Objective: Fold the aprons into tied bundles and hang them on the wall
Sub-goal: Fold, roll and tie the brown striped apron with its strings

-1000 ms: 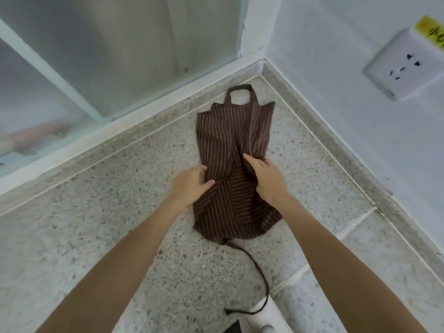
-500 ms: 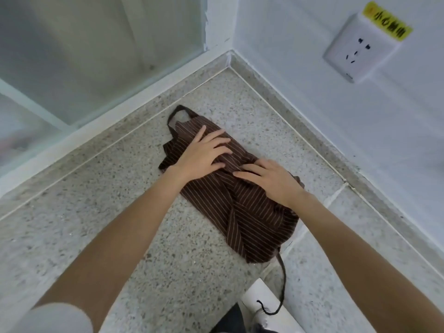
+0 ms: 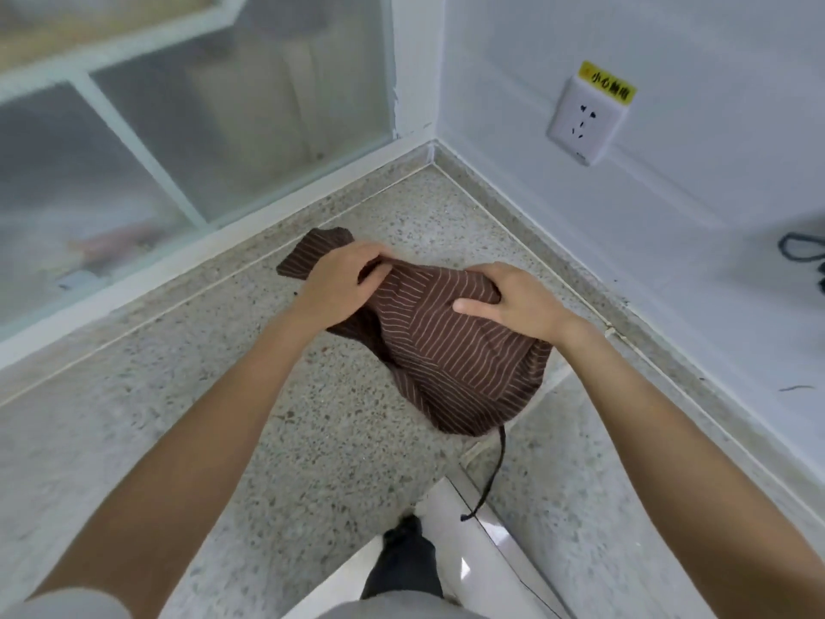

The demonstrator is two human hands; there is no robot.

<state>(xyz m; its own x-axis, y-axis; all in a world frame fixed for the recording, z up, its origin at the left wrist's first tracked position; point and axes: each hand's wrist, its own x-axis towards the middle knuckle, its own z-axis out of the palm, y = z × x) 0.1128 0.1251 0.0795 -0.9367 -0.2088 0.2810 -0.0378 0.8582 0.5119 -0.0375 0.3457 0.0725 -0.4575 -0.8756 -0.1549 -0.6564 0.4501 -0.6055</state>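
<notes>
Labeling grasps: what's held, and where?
Apron: left hand grips its far end, right hand grips its bunched middle.

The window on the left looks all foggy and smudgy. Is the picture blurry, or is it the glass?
Head view: mostly the glass; the window is frosted, so what lies behind it is only soft shapes. The striped apron, left hand and right hand look fairly sharp. The wide lens bends the wall and counter lines at the edges. Light is soft, shadows faint.

Single head view, looks steeply down, close over terrazzo counter; wall corner at 12 o'clock, socket at 2 o'clock.
</notes>
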